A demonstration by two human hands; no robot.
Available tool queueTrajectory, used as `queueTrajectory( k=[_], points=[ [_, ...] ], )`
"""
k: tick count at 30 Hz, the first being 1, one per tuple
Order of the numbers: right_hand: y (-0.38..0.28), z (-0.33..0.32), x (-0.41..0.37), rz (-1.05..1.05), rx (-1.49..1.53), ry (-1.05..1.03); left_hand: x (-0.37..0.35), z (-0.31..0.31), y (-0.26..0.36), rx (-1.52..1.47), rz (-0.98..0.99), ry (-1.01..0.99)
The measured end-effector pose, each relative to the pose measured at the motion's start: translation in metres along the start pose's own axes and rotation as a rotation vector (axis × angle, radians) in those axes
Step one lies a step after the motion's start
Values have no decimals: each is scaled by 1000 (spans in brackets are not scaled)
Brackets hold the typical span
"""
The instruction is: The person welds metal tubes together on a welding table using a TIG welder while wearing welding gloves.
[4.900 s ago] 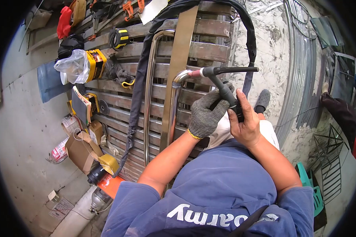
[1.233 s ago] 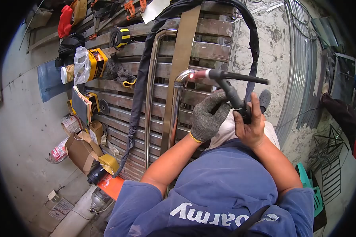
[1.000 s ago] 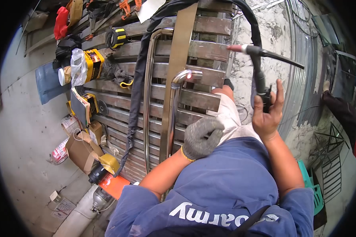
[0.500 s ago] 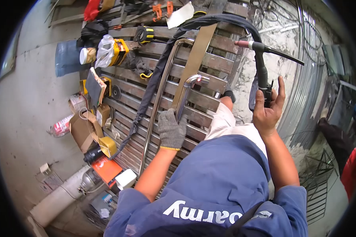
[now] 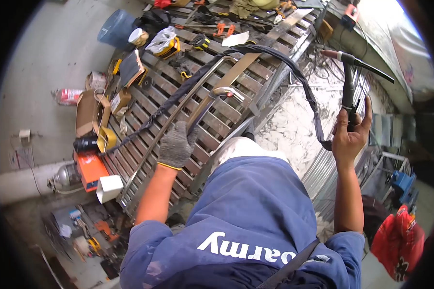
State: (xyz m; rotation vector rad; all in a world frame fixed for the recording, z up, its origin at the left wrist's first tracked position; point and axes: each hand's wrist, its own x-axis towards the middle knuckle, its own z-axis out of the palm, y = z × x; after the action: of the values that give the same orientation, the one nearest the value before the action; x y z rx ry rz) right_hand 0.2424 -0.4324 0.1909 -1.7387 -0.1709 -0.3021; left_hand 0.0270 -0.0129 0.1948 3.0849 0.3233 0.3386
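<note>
My left hand, in a grey knitted glove, is closed round the lower part of a bent metal tube lying over the slatted metal bench. My right hand is bare and holds a welding torch upright, off to the right of the bench, its index finger raised. From the torch a dark sleeved cable loops back across the bench. Beside the held tube lie a flat brownish bar and a longer bent tube.
Along the bench's left side stand a cardboard box, an orange box and a yellow container. A tape measure and orange clamps lie farther up. Metal sheets lie at right, near red cloth.
The view has turned, so the bench appears more tilted. My right hand and the torch appear farther right, and my left hand farther left, still on the tube.
</note>
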Motion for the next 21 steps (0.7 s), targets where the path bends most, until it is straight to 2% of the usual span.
queueTrajectory(
  k=[3, 10, 15, 19, 21],
  points=[
    [-8, -9, 1, -7, -28, -45, -16, -43, 2, 43, 60, 139],
    [-33, 0, -3, -15, 48, -210, -53, -122, 20, 242, 14, 437],
    [-67, 26, 2, -63, 86, -252, -74, -158, 17, 262, -57, 453],
    [-100, 43, 7, -84, 45, -271, -65, -185, 5, 48, -43, 404],
    [-105, 54, 12, -98, 71, -265, -57, -198, -7, -152, -53, 279]
  ],
)
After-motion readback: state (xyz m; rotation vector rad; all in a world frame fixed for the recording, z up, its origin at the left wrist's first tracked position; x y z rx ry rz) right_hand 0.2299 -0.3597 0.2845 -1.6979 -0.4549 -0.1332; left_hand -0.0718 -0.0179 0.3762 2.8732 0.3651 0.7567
